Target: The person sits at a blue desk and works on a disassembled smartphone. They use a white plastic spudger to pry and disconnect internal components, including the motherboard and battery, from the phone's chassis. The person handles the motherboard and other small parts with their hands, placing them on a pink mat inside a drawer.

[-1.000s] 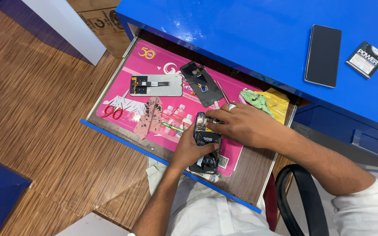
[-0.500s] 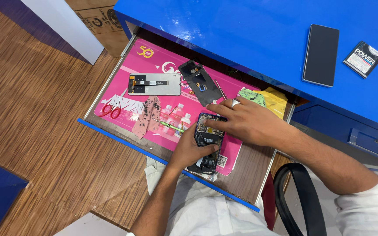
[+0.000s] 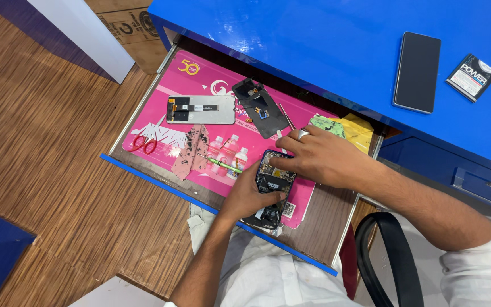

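Both hands work an opened phone on a pulled-out drawer shelf, lower centre of the frame.

The blue desk fills the upper right, bearing a dark phone and a small black packet with white lettering. A pink printed mat covers the shelf. The opened phone lies long axis near vertical, top end tilted slightly right. The left hand wraps its left edge; the right hand presses curled fingertips on its top end.
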